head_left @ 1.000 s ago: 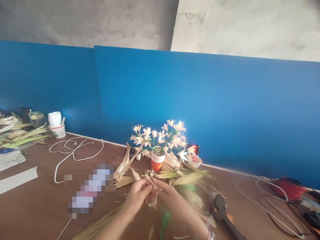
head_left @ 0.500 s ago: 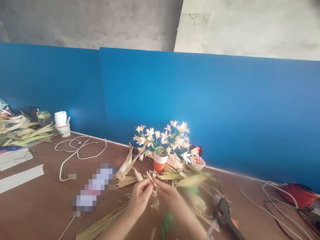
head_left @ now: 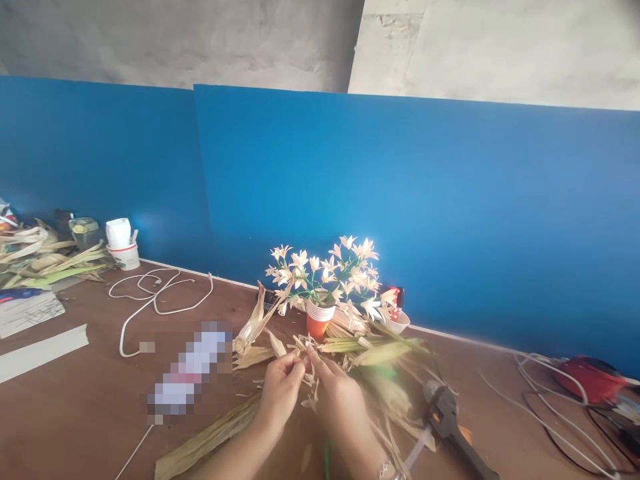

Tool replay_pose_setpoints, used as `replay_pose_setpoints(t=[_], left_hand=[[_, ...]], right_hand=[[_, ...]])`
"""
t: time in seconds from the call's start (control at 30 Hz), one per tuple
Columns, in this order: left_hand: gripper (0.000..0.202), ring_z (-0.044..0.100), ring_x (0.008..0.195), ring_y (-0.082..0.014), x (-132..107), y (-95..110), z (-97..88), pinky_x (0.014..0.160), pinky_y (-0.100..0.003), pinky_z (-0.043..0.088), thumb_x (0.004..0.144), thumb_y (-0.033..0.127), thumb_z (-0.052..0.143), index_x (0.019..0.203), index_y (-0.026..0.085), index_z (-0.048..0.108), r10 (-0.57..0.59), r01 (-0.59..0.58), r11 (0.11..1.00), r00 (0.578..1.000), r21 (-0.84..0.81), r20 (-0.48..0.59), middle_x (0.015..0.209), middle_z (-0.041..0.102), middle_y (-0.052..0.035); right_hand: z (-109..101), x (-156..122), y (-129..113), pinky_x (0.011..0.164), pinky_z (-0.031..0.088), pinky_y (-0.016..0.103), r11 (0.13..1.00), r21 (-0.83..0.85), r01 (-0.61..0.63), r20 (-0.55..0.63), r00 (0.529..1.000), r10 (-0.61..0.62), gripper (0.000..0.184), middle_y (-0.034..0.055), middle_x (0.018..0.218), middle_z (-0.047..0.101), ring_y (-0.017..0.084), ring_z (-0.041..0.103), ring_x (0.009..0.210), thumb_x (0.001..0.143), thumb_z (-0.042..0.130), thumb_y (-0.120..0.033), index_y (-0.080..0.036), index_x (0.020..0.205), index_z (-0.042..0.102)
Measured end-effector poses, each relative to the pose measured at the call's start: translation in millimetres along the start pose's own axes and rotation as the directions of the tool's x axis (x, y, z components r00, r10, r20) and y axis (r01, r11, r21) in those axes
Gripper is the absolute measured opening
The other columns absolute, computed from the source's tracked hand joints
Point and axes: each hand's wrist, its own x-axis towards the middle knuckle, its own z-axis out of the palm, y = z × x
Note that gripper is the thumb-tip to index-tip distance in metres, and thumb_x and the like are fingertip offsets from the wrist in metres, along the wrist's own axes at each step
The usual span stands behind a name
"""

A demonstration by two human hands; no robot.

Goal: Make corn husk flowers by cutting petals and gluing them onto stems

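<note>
My left hand (head_left: pixel 281 387) and my right hand (head_left: pixel 340 393) meet low in the middle of the view, fingers pinched together. A small pale strip of corn husk (head_left: pixel 299 343) sticks up at their fingertips; the fingers hide most of it. Just beyond stands an orange-and-white stack of paper cups (head_left: pixel 319 320), holding a bunch of cream husk flowers (head_left: pixel 357 277) on green stems. Loose dried corn husks (head_left: pixel 385 353) lie around both hands. A dark glue gun (head_left: pixel 447 413) rests to the right of my right forearm.
A white cable (head_left: pixel 157 293) loops over the brown table (head_left: pixel 200 440) at the left. A pixelated item (head_left: pixel 190 373) lies left of my hands. More husks (head_left: pixel 45 257) and a white cup (head_left: pixel 123 257) stand far left. A red object (head_left: pixel 587 379) with cables sits right. Blue panels close off the back.
My right hand has turned and its fingers point further up over the husk strip, its wrist and bracelet now more in view. My left hand keeps its pinch. The camera view has shifted slightly.
</note>
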Motion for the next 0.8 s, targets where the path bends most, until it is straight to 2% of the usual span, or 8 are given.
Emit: replay_pose_setpoints(t=[0.1,0.2,0.27,0.33,0.43,0.5,0.63,0.8], left_hand=[[0.027,0.035,0.048,-0.0113,2,4,-7.5,0.048,-0.022,0.028,0.076,0.039,0.055,0.058,0.019,0.057,0.074,-0.075,0.992,0.997,0.102,0.015,0.048,0.036,0.0059],[0.028,0.046,0.054,-0.0143,7,6,-14.6,0.054,-0.024,0.034,0.082,0.037,0.051,0.065,0.019,0.063,0.269,-0.306,0.912,0.949,0.273,0.167,0.056,0.051,0.0014],[0.028,0.05,0.057,-0.0162,11,4,-18.0,0.06,-0.025,0.036,0.084,0.032,0.049,0.062,0.02,0.063,0.323,-0.421,0.815,0.901,0.399,0.291,0.057,0.056,-0.0006],[0.029,0.05,0.053,-0.017,13,0,-20.9,0.064,-0.028,0.036,0.083,0.027,0.048,0.057,0.021,0.06,0.31,-0.471,0.697,0.878,0.541,0.366,0.05,0.054,-0.0001],[0.032,0.05,0.047,-0.0176,15,-5,-24.7,0.07,-0.032,0.036,0.085,0.022,0.044,0.057,0.021,0.059,0.284,-0.485,0.483,0.875,0.729,0.393,0.045,0.053,0.0002],[0.033,0.054,0.05,-0.0186,15,-5,-26.6,0.073,-0.034,0.035,0.086,0.018,0.041,0.059,0.021,0.059,0.29,-0.488,0.394,0.87,0.779,0.399,0.05,0.059,-0.0022],[0.029,0.062,0.073,-0.0225,12,-1,-27.9,0.078,-0.037,0.033,0.083,0.011,0.042,0.065,0.019,0.063,0.303,-0.517,0.383,0.853,0.765,0.424,0.07,0.07,-0.0062],[0.029,0.061,0.08,-0.0221,10,-1,-25.1,0.081,-0.037,0.035,0.085,0.011,0.041,0.067,0.02,0.063,0.315,-0.604,0.443,0.797,0.663,0.515,0.073,0.07,-0.0045]], right_hand=[[-16,6,15,0.052,0.04,0.022,0.989,0.065,-0.132,-0.029,0.991,0.134,0.065,0.0081,0.085,0.071,0.017,0.064,0.063,0.078,0.035,0.0,-0.021,0.139,0.047],[-22,11,24,0.06,0.041,0.021,0.959,0.271,-0.08,-0.017,0.996,0.088,0.043,0.0052,0.085,0.071,0.017,0.063,0.072,0.09,0.035,-0.016,-0.022,0.124,0.06],[-18,12,24,0.058,0.037,0.022,0.952,0.278,-0.127,0.061,0.992,0.114,0.027,0.0031,0.073,0.068,0.016,0.06,0.068,0.084,0.046,-0.018,-0.018,0.098,0.069],[-11,11,21,0.054,0.032,0.022,0.953,0.233,-0.196,0.131,0.977,0.168,0.015,0.0017,0.063,0.063,0.016,0.055,0.062,0.074,0.053,-0.013,-0.016,0.073,0.067],[0,6,15,0.05,0.026,0.022,0.948,0.225,-0.225,0.175,0.967,0.188,0.011,0.0007,0.059,0.06,0.014,0.05,0.057,0.066,0.054,-0.01,-0.017,0.062,0.062],[6,2,10,0.049,0.024,0.022,0.945,0.233,-0.232,0.191,0.963,0.189,0.007,0.0,0.058,0.058,0.013,0.047,0.055,0.063,0.058,-0.012,-0.017,0.06,0.059],[15,-2,5,0.048,0.02,0.024,0.934,0.266,-0.236,0.2,0.962,0.187,0.013,-0.0028,0.051,0.046,0.011,0.036,0.051,0.062,0.056,-0.012,-0.018,0.051,0.052],[7,0,13,0.045,0.019,0.023,0.886,0.394,-0.243,0.258,0.955,0.147,0.017,-0.0066,0.047,0.032,0.009,0.028,0.048,0.058,0.05,-0.01,-0.02,0.049,0.04]])
